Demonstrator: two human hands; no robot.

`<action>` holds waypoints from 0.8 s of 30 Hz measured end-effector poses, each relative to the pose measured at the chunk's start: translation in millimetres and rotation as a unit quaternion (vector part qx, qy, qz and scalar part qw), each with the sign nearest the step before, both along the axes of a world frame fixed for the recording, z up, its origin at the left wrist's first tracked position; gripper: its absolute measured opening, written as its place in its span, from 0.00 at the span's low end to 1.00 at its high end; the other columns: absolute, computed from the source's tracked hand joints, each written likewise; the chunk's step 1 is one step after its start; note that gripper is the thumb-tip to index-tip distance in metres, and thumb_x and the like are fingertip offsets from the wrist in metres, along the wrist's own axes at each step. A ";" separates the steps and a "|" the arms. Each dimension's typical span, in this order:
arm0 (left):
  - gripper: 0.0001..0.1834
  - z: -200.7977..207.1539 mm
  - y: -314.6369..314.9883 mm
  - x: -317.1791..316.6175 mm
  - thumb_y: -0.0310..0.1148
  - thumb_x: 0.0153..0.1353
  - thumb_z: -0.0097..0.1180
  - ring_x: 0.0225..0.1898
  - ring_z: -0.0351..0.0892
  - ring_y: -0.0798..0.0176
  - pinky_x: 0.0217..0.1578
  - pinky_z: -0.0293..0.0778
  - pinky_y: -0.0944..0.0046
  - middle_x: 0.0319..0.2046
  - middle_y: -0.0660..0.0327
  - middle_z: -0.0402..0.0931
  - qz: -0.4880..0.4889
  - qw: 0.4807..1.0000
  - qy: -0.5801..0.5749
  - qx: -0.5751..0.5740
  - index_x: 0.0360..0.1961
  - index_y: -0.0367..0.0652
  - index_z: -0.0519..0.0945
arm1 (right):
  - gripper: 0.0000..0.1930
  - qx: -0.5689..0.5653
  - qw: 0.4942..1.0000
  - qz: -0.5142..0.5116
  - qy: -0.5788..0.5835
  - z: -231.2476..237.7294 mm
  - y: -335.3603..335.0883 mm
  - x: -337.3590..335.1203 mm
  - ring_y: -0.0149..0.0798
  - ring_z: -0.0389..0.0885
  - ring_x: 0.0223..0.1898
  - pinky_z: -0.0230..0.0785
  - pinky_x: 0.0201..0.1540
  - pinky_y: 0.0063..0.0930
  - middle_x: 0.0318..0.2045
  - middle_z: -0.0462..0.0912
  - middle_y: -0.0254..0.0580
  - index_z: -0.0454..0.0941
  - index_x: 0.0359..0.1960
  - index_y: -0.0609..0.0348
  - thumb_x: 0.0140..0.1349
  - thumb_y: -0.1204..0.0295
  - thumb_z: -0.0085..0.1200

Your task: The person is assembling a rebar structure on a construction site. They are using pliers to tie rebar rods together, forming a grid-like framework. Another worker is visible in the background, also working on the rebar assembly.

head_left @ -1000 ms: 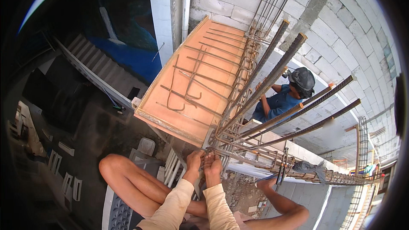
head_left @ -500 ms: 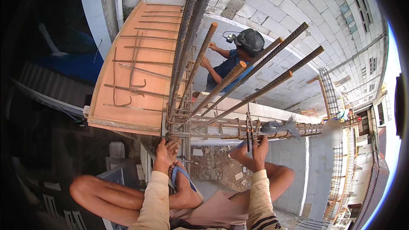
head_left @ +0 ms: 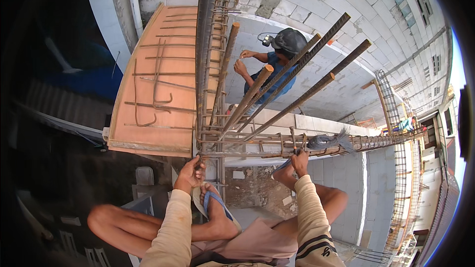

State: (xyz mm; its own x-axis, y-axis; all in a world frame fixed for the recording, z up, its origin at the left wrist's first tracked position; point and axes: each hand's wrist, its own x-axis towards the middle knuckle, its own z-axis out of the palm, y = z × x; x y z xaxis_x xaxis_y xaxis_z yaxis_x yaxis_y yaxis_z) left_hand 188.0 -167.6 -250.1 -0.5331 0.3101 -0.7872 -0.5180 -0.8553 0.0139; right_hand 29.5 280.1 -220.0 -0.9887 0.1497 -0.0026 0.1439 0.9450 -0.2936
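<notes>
- The rebar cage [head_left: 257, 141] runs level across the middle of the view, from about 9 o'clock of centre toward 3 o'clock, where it meets an upright cage [head_left: 210, 59] rising to 12 o'clock.
- The left hand [head_left: 190, 173] is closed around the lowest bar at the corner where the two cages join, likely to steady the body as much as the steel.
- The right hand [head_left: 299, 160] is clamped on the handles of pincers [head_left: 296, 141] that stand upright against a bar, jaws up at the steel, probably at a tie point.
- A bundle of tie wire [head_left: 326, 141] lies on the cage just at 3 o'clock of the pincers, within easy reach.
- The person squats with a sandalled foot [head_left: 217, 207] below the cage, knees spread to either side.
- Loose thick bars [head_left: 297, 89] lean out toward 1 o'clock.
- The orange formwork tray [head_left: 153, 84] at 10 o'clock holds several bent rods laid crosswise.
- A co-worker [head_left: 274, 64] in a dark cap stands lower down at 12 o'clock, beside the block wall [head_left: 356, 15].
</notes>
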 end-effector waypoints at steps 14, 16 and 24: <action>0.12 32.1 -36.1 -26.9 0.43 0.67 0.61 0.15 0.62 0.76 0.15 0.58 0.72 0.25 0.66 0.78 -0.313 0.877 0.104 -0.350 0.33 0.48 0.74 | 0.28 -0.709 0.635 -0.095 -0.293 102.1 -137.7 194.5 0.46 0.82 0.49 0.78 0.51 0.49 0.42 0.80 0.45 0.69 0.58 0.57 0.52 0.83 0.51; 0.12 33.6 -37.6 -24.1 0.42 0.68 0.60 0.19 0.68 0.75 0.19 0.64 0.71 0.27 0.65 0.79 -0.304 0.877 0.112 -0.355 0.35 0.47 0.75 | 0.27 -0.746 0.555 -0.085 -0.359 112.8 -158.8 203.1 0.42 0.79 0.53 0.76 0.51 0.43 0.47 0.81 0.43 0.68 0.59 0.55 0.54 0.81 0.53; 0.07 43.7 -36.0 -14.6 0.35 0.68 0.58 0.31 0.79 0.68 0.31 0.76 0.67 0.30 0.65 0.78 -0.292 0.891 0.095 -0.335 0.40 0.44 0.76 | 0.26 -0.735 0.486 -0.098 -0.463 96.2 -228.0 188.9 0.46 0.76 0.57 0.67 0.55 0.59 0.51 0.81 0.46 0.65 0.60 0.47 0.58 0.68 0.54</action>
